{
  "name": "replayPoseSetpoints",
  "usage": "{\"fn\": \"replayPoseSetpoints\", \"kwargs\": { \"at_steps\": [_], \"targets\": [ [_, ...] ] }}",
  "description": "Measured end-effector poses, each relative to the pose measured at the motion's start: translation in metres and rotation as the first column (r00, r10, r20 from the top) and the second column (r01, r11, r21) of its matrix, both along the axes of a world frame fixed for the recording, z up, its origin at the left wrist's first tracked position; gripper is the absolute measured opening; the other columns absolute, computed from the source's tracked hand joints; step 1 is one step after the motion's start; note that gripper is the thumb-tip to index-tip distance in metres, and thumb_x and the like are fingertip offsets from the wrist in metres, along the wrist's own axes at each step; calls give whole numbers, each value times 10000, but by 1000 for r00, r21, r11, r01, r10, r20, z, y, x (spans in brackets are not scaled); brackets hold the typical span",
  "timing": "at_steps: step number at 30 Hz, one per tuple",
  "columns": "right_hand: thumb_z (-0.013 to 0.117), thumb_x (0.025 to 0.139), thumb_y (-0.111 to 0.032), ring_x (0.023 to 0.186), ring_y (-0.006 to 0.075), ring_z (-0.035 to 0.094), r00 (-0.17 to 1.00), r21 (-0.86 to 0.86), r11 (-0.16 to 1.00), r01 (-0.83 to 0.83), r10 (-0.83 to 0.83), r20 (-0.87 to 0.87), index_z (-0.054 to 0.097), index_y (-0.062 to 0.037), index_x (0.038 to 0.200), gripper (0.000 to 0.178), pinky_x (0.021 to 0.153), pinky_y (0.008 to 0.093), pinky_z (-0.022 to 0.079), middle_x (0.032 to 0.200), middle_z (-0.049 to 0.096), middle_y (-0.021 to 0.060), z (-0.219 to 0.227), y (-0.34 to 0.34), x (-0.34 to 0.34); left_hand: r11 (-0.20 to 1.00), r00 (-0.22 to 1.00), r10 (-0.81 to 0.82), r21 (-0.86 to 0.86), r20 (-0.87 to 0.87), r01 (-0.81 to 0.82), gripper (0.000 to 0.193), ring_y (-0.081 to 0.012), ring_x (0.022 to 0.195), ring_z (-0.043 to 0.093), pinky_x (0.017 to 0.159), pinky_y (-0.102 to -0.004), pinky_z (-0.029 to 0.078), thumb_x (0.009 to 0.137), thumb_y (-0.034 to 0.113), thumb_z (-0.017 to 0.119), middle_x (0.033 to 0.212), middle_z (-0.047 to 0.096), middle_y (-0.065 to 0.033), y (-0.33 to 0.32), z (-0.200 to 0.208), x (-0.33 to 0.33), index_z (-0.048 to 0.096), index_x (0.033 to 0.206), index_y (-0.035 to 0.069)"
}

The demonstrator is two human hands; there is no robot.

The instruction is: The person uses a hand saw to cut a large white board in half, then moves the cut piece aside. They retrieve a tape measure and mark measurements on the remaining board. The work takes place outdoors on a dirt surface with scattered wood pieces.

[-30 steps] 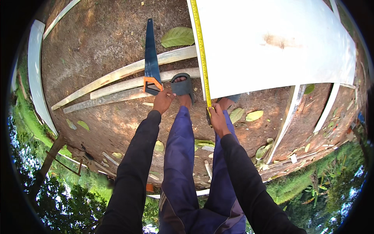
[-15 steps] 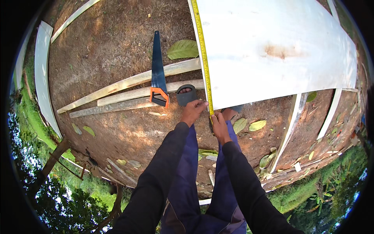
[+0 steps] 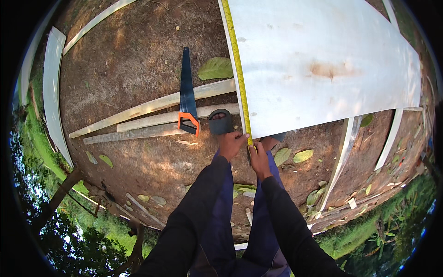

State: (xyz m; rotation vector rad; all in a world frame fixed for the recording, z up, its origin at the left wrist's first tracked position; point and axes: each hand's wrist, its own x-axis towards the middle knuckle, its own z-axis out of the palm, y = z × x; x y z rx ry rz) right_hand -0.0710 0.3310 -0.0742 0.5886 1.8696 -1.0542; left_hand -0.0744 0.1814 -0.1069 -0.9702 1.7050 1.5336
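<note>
**Yellow tape pinned at the sheet's near corner**

Yellow is what I see first: the tape measure (image 3: 238,69) runs along the left edge of the white sheet (image 3: 323,64), from 12 o'clock down to the middle of the view. Both forearms come up from 6 o'clock in dark sleeves and meet at that near corner. My left hand (image 3: 230,144) lies palm down with its fingertips pressing the end of the tape against the sheet's corner. My right hand (image 3: 259,159) sits just beside it, toward 5 o'clock, fingers curled around something dark below the tape's end; I cannot tell whether that is the tape's case.

The sheet is pale, flat on the bare earth, with a rusty smear near its centre, and fills the view from 12 to 3 o'clock. A sandalled foot (image 3: 220,122) stands just left of the corner. Beside it, toward 10 o'clock, a handsaw (image 3: 187,92) with an orange handle lies across three pale wooden battens (image 3: 152,120). A big green leaf (image 3: 215,68) rests between saw and tape.
</note>
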Motion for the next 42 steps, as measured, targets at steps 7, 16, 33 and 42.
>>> {"fn": "replayPoseSetpoints", "kwargs": {
  "at_steps": [7, 16, 33, 42],
  "targets": [
    [525, 1008, -329, 946, 363, 656, 999, -22, 1000, 6, -6, -35, 560, -39, 1168, 333, 832, 436, 480, 989, 664, 220, -11, 3, 6, 1000, 1000, -12, 2, 2, 12, 357, -108, 715, 578, 671, -304, 466, 913, 321, 726, 753, 681, -59, 0, -12, 7, 739, 952, -34],
    [544, 1007, -348, 1013, 376, 661, 1000, -32, 999, 29, -29, -3, 575, -40, 1200, 365, 872, 427, 485, 1042, 677, 238, -24, 6, 7, 998, 1000, -13, 63, 19, 11, 327, -110, 708, 574, 659, -309, 466, 897, 285, 740, 785, 683, -62, 3, -4, 5, 718, 972, -33],
    [790, 806, -266, 986, 271, 647, 999, -61, 997, 50, -51, -9, 530, -29, 1248, 565, 856, 390, 500, 1060, 673, 178, -12, 3, 1, 996, 1000, 15, 91, 23, -17, 234, -153, 744, 649, 639, -308, 525, 889, 151, 730, 837, 696, -104, 8, -13, 11, 704, 1014, -45],
    [763, 812, -272, 997, 347, 665, 1000, -53, 999, 8, -7, 7, 574, 15, 1189, 511, 830, 429, 506, 1071, 677, 222, -14, 8, 9, 961, 979, 179, 198, 92, -195, 192, -152, 748, 651, 630, -299, 532, 901, 87, 700, 853, 695, -113, 17, -20, 26, 662, 1009, -67]
  ]
}}
